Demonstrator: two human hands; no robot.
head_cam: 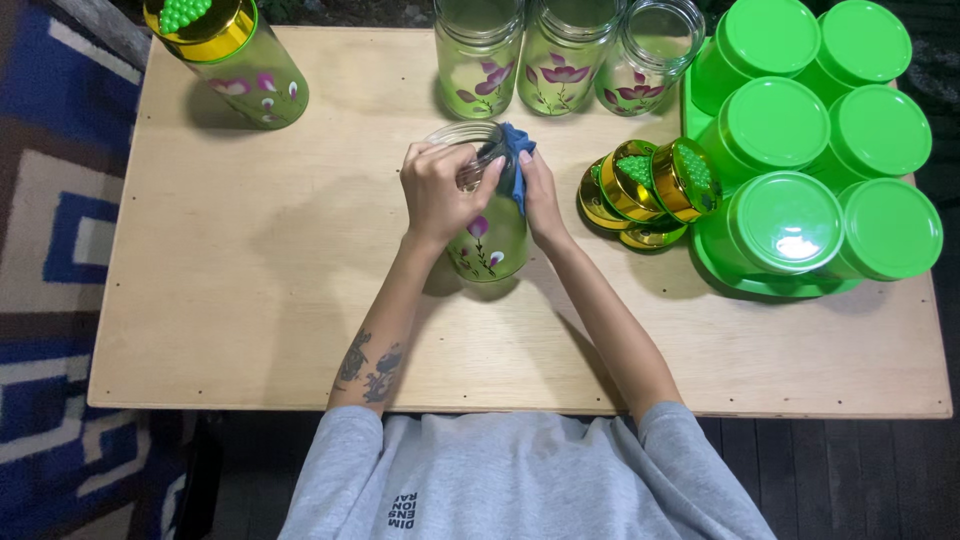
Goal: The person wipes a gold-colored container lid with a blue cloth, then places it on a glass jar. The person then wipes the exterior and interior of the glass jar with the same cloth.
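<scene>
A person in a grey short-sleeved shirt sits at a pale plywood counter (250,300), seen from above. At the middle of the counter stands an open, green-tinted glass jar painted with pink flowers (487,236); all places below are told from this jar.

The left hand (440,192) wraps over the jar's rim and upper side, its grip closed around the glass. The right hand (541,196) presses against the jar's right side, its grip closed on a blue cloth (517,150) that is bunched at the rim; whether the cloth reaches inside the jar cannot be told. The left forearm carries a dark tattoo.

Just right of the jar lies a small heap of shiny gold lids with green beaded tops (648,188), close to the right hand. Further right, a bright green plastic tray (705,250) holds six round green plastic containers with green lids (790,220).

Beyond the jar, at the counter's far edge, three more flowered glass jars without lids (565,55) stand in a row. Far to the upper left, a matching flowered jar closed with a gold lid (235,60) stands alone.

Left of the counter, a blue and white patterned rug (50,200) covers the floor.
</scene>
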